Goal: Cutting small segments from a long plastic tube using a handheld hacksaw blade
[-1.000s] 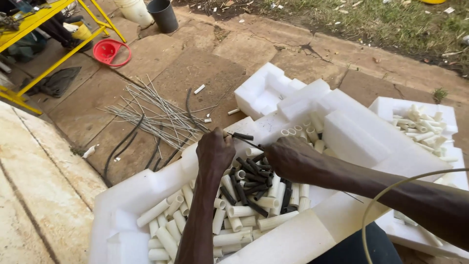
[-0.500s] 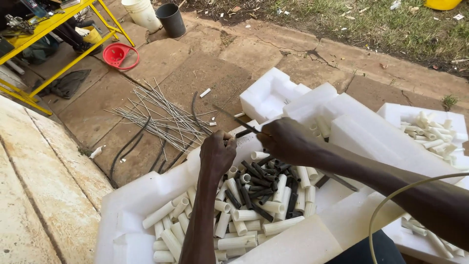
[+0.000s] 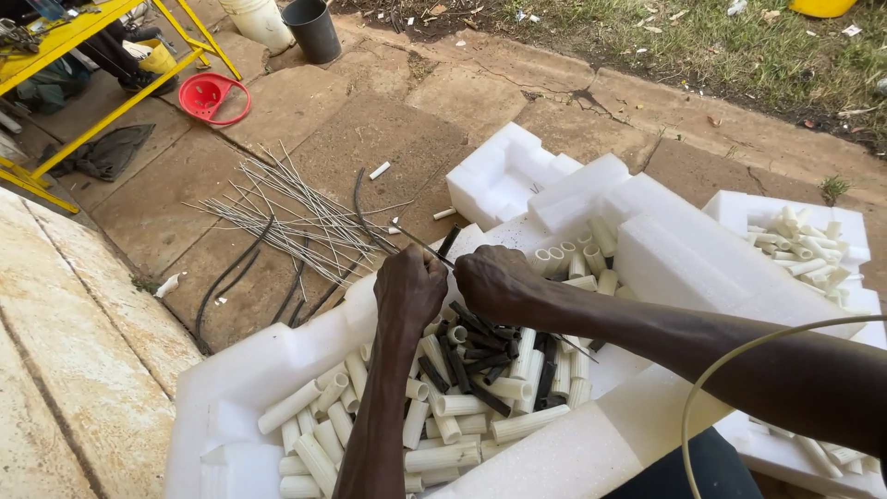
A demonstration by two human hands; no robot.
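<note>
Seemingly mid-threading, the left hand (image 3: 409,288) and right hand (image 3: 492,282), both fisted, pinch a thin metal rod (image 3: 418,244) over the foam tray (image 3: 277,356) of white tube pieces (image 3: 462,405); the sliding that follows would call for steady alignment.

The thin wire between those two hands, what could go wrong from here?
1. The wire sticks out stiffly past the left hand; its bare end could jab the right hand, which is close against it.
2. The foam tray is crowded with loose white tubes and black tubes; a forearm brushing them may roll some off.
3. The rods on the paving could trip someone.
</note>
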